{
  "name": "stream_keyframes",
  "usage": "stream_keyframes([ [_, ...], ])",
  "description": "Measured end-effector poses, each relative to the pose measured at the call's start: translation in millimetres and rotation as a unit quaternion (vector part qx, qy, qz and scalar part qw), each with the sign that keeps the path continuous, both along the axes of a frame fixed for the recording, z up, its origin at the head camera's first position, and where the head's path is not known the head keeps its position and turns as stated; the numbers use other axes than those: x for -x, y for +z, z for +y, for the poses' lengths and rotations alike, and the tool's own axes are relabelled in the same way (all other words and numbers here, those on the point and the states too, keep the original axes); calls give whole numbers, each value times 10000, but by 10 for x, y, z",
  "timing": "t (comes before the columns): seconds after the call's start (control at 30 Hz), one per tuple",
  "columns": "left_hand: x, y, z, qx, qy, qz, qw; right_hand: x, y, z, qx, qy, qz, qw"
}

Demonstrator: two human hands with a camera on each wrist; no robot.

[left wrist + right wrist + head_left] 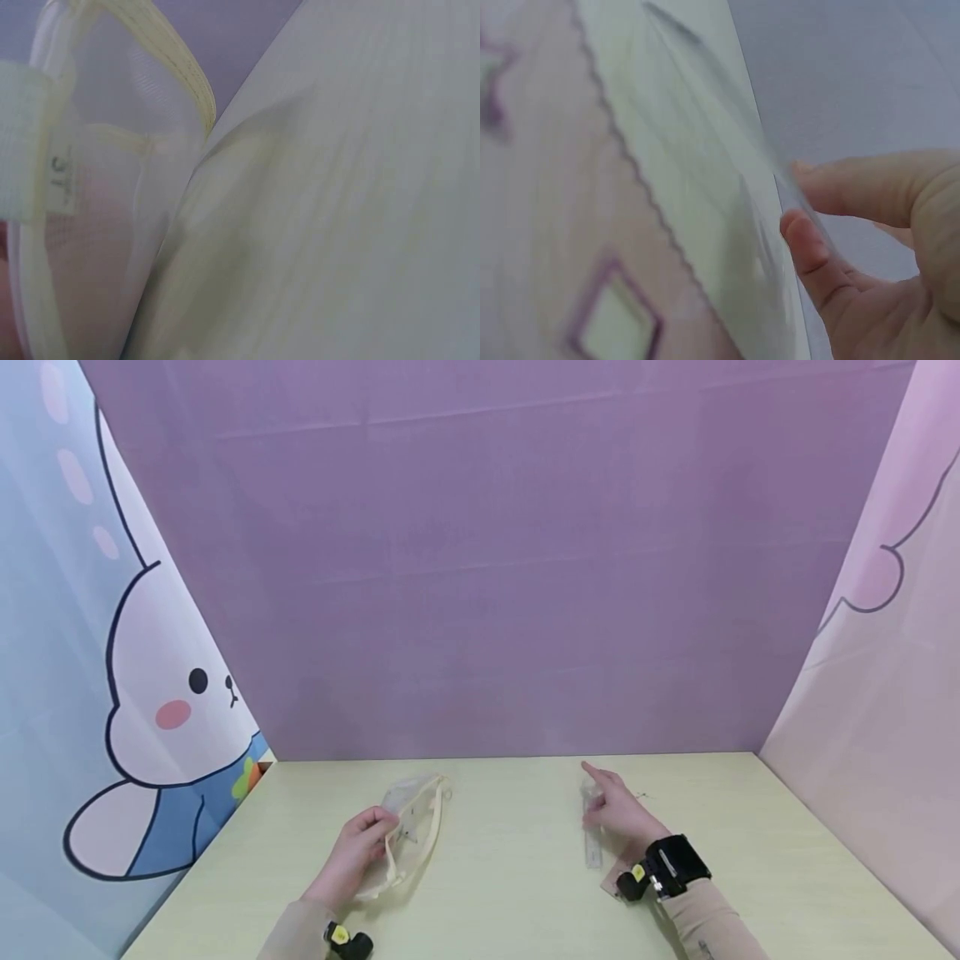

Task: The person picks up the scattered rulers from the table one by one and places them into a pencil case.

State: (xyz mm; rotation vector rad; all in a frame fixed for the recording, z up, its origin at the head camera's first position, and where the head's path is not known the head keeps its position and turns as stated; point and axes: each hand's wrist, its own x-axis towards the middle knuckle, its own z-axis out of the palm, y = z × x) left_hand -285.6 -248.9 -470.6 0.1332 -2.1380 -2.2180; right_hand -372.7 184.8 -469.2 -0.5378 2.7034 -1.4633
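My left hand [362, 847] grips a see-through mesh pouch [408, 860] with cream edging, its fingers at the near-left rim. In the left wrist view the pouch [105, 195] stands on edge over the table, and a small label shows through its mesh. My right hand [618, 810] pinches a clear ruler [593, 850] between thumb and finger, the index finger pointing forward. The right wrist view shows the clear ruler [727, 90] slanting up into the fingertips. Beneath the right wrist lies a pinkish see-through stencil [547, 180] with a wavy edge and diamond cut-outs.
A pale wood-grain table [510, 902] carries everything. Small dark marks [643, 795] show just right of the right hand. A purple cloth [510, 610] rises at the table's back edge, with printed curtains [172, 693] at the sides.
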Motion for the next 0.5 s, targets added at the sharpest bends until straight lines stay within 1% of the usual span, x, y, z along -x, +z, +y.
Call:
stream_keyframes([
  [0.07, -4, 9, 7, 8, -10, -4, 10000, 3, -1, 0, 37, -79, 35, 10000],
  [0.13, -6, 13, 10, 13, -13, -3, 10000, -2, 3, 1, 170, -157, -24, 9997],
  [0.27, 3, 5, 7, 64, 25, 10, 10000, -23, 17, 0, 543, -153, -298, 9980],
  [0.37, 5, -4, 5, 152, 15, 30, 9999, -37, 31, -7, 691, -110, -488, 9964],
  [0.5, 9, -14, -3, 119, 6, 40, 9999, -56, 57, -23, 781, -202, -636, 9947],
])
